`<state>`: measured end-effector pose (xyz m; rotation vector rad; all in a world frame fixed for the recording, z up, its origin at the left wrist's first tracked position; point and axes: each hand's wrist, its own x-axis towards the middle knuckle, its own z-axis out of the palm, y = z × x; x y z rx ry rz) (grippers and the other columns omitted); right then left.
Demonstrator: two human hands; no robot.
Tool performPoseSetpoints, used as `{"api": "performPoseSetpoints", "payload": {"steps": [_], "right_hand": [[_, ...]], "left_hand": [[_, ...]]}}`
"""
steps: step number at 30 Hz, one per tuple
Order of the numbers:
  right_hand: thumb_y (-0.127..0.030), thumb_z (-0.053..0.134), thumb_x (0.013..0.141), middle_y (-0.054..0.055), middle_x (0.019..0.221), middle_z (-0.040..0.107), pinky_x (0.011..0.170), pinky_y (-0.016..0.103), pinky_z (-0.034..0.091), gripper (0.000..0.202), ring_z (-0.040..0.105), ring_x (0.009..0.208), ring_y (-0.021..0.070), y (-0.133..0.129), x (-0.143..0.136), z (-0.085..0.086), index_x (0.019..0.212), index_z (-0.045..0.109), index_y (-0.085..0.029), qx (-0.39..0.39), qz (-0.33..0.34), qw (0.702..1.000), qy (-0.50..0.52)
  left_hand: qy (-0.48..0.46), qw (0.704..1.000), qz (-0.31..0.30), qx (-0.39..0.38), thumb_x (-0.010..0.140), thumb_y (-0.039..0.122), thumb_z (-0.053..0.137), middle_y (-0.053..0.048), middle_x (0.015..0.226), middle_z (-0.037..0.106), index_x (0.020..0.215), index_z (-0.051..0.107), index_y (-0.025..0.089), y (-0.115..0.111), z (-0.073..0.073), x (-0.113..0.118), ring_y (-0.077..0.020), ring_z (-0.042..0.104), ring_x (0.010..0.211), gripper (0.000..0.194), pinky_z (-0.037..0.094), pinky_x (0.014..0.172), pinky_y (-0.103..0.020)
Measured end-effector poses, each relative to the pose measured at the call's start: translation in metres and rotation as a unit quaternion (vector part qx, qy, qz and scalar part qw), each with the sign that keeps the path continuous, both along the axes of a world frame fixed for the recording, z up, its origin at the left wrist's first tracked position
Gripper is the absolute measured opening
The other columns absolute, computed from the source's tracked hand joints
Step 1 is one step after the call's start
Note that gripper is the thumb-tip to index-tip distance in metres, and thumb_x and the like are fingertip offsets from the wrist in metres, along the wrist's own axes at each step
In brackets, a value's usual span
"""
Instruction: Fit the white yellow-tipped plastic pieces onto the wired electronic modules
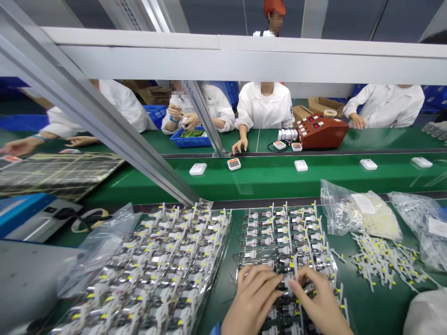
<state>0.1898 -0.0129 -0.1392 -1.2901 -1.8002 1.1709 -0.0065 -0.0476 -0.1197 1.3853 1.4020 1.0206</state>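
Note:
Both hands are over the right tray (250, 242) of small motor-like parts with white strips and yellow bits. My left hand (254, 295) rests on the parts, its fingers bent and close together, the tips at a small whitish part (286, 282). From the other side, my right hand (316, 295) has thumb and index finger closed at that part, beside an upright white strip (295, 267). What lies between the fingertips is partly hidden. A second tray (181, 260), filled with similar parts, lies to the left.
White strips with yellow ends (380, 260) are piled at right, near plastic bags (366, 209). Beyond, a green conveyor (265, 179) carries white devices (233, 164). A metal post (104, 107) slants across the left. Several people in white sit opposite.

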Motion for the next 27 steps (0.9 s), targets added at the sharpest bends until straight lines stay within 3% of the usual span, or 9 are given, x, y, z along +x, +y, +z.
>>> {"api": "performPoseSetpoints", "payload": {"steps": [4, 6, 10, 15, 19, 27], "right_hand": [[-0.036, 0.055, 0.093, -0.003, 0.065, 0.057, 0.062, 0.023, 0.043, 0.026, 0.057, 0.063, 0.015, -0.003, -0.005, -0.002, 0.072, 0.055, -0.021, 0.006, 0.011, 1.0, 0.003], [-0.035, 0.054, 0.093, -0.002, 0.068, 0.058, 0.063, 0.023, 0.043, 0.024, 0.057, 0.065, 0.0155, -0.001, -0.003, -0.003, 0.073, 0.055, -0.021, 0.014, 0.017, 1.0, 0.02], [-0.03, 0.053, 0.094, 0.001, 0.074, 0.058, 0.064, 0.025, 0.044, 0.021, 0.057, 0.07, 0.017, 0.004, 0.002, -0.004, 0.075, 0.056, -0.021, 0.042, -0.001, 0.997, 0.061], [-0.028, 0.055, 0.093, 0.0, 0.072, 0.057, 0.063, 0.025, 0.043, 0.021, 0.056, 0.068, 0.0168, 0.005, 0.007, -0.006, 0.073, 0.054, -0.021, 0.053, -0.012, 0.996, 0.071], [-0.029, 0.053, 0.094, 0.001, 0.072, 0.056, 0.064, 0.026, 0.043, 0.024, 0.056, 0.069, 0.017, 0.003, 0.008, -0.009, 0.072, 0.052, -0.021, 0.05, -0.008, 0.996, 0.07], [-0.034, 0.048, 0.097, 0.002, 0.074, 0.055, 0.066, 0.027, 0.041, 0.026, 0.054, 0.071, 0.018, 0.003, 0.012, -0.011, 0.074, 0.048, -0.022, 0.014, 0.002, 0.998, 0.054]], "left_hand": [[-0.064, 0.998, 0.015, 0.008, 0.075, 0.017, 0.075, -0.008, 0.09, 0.075, 0.093, 0.078, 0.032, -0.001, -0.001, 0.001, -0.0294, 0.061, 0.097, 0.023, 0.027, 0.106, -0.043], [-0.051, 0.998, 0.014, 0.019, 0.076, 0.017, 0.075, -0.007, 0.09, 0.074, 0.094, 0.078, 0.032, 0.001, -0.005, -0.007, -0.0284, 0.062, 0.097, 0.023, 0.025, 0.107, -0.042], [0.166, 0.984, 0.01, 0.07, 0.084, 0.019, 0.065, -0.005, 0.098, 0.073, 0.106, 0.073, 0.033, 0.011, -0.027, -0.035, -0.0269, 0.06, 0.101, 0.027, 0.021, 0.105, -0.044], [0.391, 0.913, -0.006, 0.12, 0.09, 0.012, 0.05, -0.004, 0.093, 0.071, 0.104, 0.07, 0.028, 0.027, -0.063, -0.054, -0.0236, 0.058, 0.097, 0.029, 0.021, 0.1, -0.046], [0.437, 0.886, -0.025, 0.153, 0.09, 0.013, 0.053, -0.003, 0.09, 0.071, 0.1, 0.069, 0.026, 0.034, -0.073, -0.046, -0.0215, 0.058, 0.094, 0.023, 0.023, 0.1, -0.043], [0.444, 0.883, -0.032, 0.147, 0.091, 0.006, 0.049, -0.002, 0.094, 0.07, 0.103, 0.066, 0.024, 0.043, -0.077, -0.025, -0.021, 0.058, 0.098, 0.028, 0.025, 0.1, -0.046]]}}
